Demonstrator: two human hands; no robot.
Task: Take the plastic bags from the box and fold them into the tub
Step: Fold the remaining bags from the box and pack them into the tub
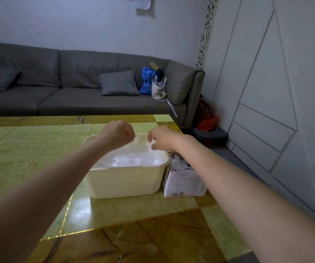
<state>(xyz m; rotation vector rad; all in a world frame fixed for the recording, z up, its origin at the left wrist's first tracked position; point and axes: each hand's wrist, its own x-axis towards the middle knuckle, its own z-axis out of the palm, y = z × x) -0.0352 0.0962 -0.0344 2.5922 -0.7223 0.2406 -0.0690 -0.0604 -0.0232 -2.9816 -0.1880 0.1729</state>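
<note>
A cream plastic tub stands on the green and gold table, with clear plastic bags lying inside it. Above the tub's far side, my left hand and my right hand each pinch an upper edge of a clear plastic bag, which hangs stretched between them down into the tub. Right of the tub stands an open cardboard box with crumpled plastic showing at its top, partly hidden by my right forearm.
The table ends just right of the box and behind the tub. A grey sofa with a checked cushion, a blue bag and a white handbag lies beyond. White panelled cupboards line the right wall.
</note>
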